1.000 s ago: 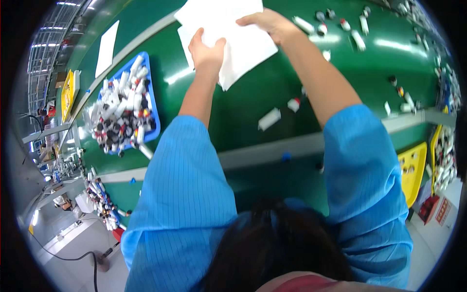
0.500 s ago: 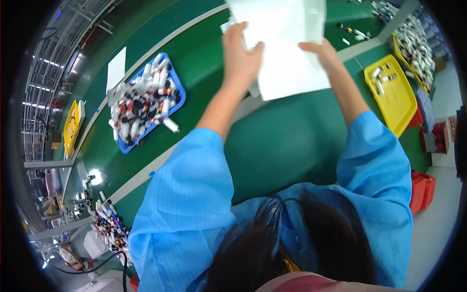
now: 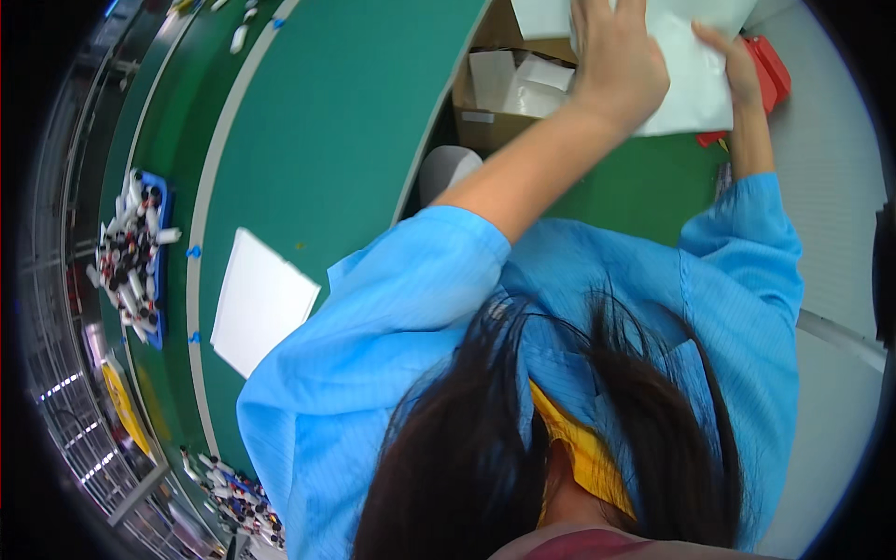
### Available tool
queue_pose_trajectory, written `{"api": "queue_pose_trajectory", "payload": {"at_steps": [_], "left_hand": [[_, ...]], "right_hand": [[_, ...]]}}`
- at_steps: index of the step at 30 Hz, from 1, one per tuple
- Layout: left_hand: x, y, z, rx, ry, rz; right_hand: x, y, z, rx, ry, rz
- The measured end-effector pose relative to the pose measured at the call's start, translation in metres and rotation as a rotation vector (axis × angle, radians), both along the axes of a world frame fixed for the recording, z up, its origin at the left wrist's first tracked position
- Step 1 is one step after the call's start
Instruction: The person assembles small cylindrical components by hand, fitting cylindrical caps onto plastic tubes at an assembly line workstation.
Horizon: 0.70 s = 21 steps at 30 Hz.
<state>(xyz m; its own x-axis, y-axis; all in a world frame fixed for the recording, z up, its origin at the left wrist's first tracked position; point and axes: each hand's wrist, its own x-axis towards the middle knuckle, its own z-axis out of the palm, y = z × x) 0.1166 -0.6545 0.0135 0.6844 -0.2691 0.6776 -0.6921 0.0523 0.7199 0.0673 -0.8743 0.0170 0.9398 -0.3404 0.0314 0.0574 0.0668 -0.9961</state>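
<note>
A white flat bag [image 3: 695, 89] with a slightly glossy surface is at the top right, held between both of my hands. My left hand [image 3: 623, 70] grips its left side, its fingertips cut off by the top edge of the picture. On the bag's right edge lies the thumb of my right hand [image 3: 737, 65], the other fingers hidden behind. Just left of and below the bag stands an open cardboard box [image 3: 485, 131] with white packets [image 3: 537, 86] in it. Another white piece [image 3: 543, 17] shows at the box's far side.
A green worktable [image 3: 345, 103] stretches to my left, with a white sheet or packet [image 3: 264, 303] on it. Beyond is a blue tray [image 3: 159, 271] heaped with small white and black parts. Red bins [image 3: 767, 70] stand at the right, and a grey rounded object [image 3: 448, 171] sits below the box.
I have turned right, away from the table's middle, carrying the white bag in both hands over to the cardboard box. The blue tray has shifted to the far left of the view.
</note>
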Motion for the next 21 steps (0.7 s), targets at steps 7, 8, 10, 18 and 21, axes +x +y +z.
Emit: {"api": "queue_pose_trajectory", "payload": {"at_steps": [7, 8, 10, 18, 21], "left_hand": [[-0.01, -0.085, -0.161, 0.32, 0.319, -0.094], [0.003, -0.09, -0.177, 0.412, 0.334, -0.073], [0.034, -0.088, -0.208, 0.557, 0.312, -0.006], [0.082, -0.039, -0.278, 0.905, 0.491, -0.036], [0.066, -0.013, -0.295, 1.041, 0.594, -0.08]], "right_hand": [[-0.012, -0.073, -0.196, 0.197, 0.216, -0.049], [0.001, -0.074, -0.226, 0.296, 0.236, -0.019], [0.027, -0.067, -0.28, 0.486, 0.248, 0.012], [0.097, -0.063, -0.446, 0.766, 0.436, -0.517], [0.098, -0.046, -0.465, 0.7, 0.642, -0.613]]}}
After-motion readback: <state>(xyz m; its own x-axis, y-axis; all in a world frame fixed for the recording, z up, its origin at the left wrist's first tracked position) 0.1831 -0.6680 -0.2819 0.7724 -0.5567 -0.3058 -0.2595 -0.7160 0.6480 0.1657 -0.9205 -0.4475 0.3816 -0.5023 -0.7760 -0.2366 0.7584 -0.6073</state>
